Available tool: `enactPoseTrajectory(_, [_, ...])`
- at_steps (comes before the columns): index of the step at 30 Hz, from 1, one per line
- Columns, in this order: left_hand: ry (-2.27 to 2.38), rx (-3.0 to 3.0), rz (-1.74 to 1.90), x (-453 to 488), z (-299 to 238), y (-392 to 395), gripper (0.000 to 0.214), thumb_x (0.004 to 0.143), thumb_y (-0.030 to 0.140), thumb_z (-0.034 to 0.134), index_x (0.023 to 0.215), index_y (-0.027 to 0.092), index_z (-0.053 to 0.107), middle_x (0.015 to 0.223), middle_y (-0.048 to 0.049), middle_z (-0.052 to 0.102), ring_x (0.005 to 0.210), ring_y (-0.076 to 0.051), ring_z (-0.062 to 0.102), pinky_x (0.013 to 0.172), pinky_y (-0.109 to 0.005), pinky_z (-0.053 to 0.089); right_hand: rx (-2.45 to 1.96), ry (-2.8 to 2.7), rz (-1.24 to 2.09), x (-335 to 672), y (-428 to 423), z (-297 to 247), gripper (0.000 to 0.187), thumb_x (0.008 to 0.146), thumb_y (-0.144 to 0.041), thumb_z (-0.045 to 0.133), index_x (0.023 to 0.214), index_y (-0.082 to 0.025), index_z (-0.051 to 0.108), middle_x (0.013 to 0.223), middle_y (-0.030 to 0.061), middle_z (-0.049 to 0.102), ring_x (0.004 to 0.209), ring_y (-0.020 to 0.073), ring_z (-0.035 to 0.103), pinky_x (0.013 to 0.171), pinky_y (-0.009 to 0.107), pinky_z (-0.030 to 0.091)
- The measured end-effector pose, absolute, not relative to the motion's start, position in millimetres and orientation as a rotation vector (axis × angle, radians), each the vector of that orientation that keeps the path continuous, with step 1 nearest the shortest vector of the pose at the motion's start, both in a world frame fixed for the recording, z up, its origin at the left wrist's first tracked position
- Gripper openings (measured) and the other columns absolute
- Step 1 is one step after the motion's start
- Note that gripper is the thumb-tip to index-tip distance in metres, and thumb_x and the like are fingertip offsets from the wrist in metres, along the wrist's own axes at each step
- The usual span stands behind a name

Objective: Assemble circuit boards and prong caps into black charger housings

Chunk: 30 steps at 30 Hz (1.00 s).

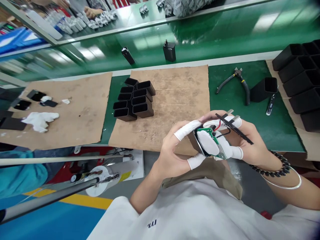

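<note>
My left hand (170, 155), with white finger cots on thumb and finger, is closed around a black plastic housing (195, 141). A green circuit board (221, 152) with a white pad (207, 142) sits at the housing's open end, partly inside or against it; I cannot tell how deep. My right hand (251, 140), also in white finger cots, grips the board from the other side. Red and black wires run from the board to a black end plate (237, 129) with metal plug prongs, tilted beside the right fingers.
Several empty black housings (141, 110) stand on cardboard (180, 96). Cutting pliers (236, 80), a single housing (263, 89) and a small knife-like tool (270, 105) lie right, near more housings (300, 78). A finished-looking adapter (169, 51) stands behind. Another person's hand (93, 12) is across the bench.
</note>
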<state>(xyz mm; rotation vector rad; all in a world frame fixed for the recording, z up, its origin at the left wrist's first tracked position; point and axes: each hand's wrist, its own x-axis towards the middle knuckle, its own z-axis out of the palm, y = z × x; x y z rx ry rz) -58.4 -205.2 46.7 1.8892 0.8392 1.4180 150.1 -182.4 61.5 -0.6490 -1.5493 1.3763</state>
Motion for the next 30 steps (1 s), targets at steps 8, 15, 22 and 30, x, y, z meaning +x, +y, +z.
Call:
enactPoseTrajectory(8, [0.869, 1.917, 1.412, -58.3, 44.6, -205.2, 0.073, 0.07, 0.014, 0.082, 0.139, 0.024, 0.06, 0.126, -0.0102, 0.069, 0.116, -0.027, 0.067, 0.1, -0.042, 0.057, -0.638, -1.572, 1.382, 149.4, -182.2, 61.2, 0.031, 0.079, -0.032, 0.086, 0.108, -0.031, 0.074, 0.13, 0.0066, 0.066, 0.122, 0.0252, 0.064, 0.109, 0.042, 0.053])
enactPoseTrajectory(15, [0.919, 1.985, 1.414, -59.8, 40.3, -205.5, 0.074, 0.07, 0.017, 0.082, 0.14, 0.025, 0.058, 0.127, -0.0086, 0.071, 0.118, -0.027, 0.067, 0.112, -0.046, 0.049, -0.654, -1.547, 1.4, 147.2, -182.4, 56.3, 0.031, 0.078, -0.033, 0.087, 0.106, -0.029, 0.073, 0.127, 0.0072, 0.067, 0.122, 0.0266, 0.065, 0.109, 0.044, 0.053])
enactPoseTrajectory(22, [0.92, 1.968, 1.43, -63.0, 30.8, -205.0, 0.077, 0.068, 0.018, 0.083, 0.14, 0.029, 0.059, 0.125, -0.0066, 0.072, 0.115, -0.028, 0.07, 0.118, -0.049, 0.043, -0.785, -1.594, 1.362, 147.6, -185.3, 51.6, 0.036, 0.075, -0.03, 0.088, 0.107, -0.028, 0.072, 0.135, 0.0081, 0.065, 0.129, 0.0298, 0.062, 0.111, 0.049, 0.052])
enactPoseTrajectory(30, [0.898, 1.855, 1.383, -67.0, 20.8, -208.1, 0.074, 0.07, 0.014, 0.078, 0.14, 0.032, 0.06, 0.127, -0.0058, 0.072, 0.119, -0.03, 0.069, 0.12, -0.054, 0.043, -0.775, -1.69, 1.218, 142.5, -186.5, 54.4, 0.039, 0.076, -0.038, 0.087, 0.11, -0.026, 0.071, 0.131, 0.009, 0.069, 0.12, 0.0288, 0.067, 0.107, 0.047, 0.053])
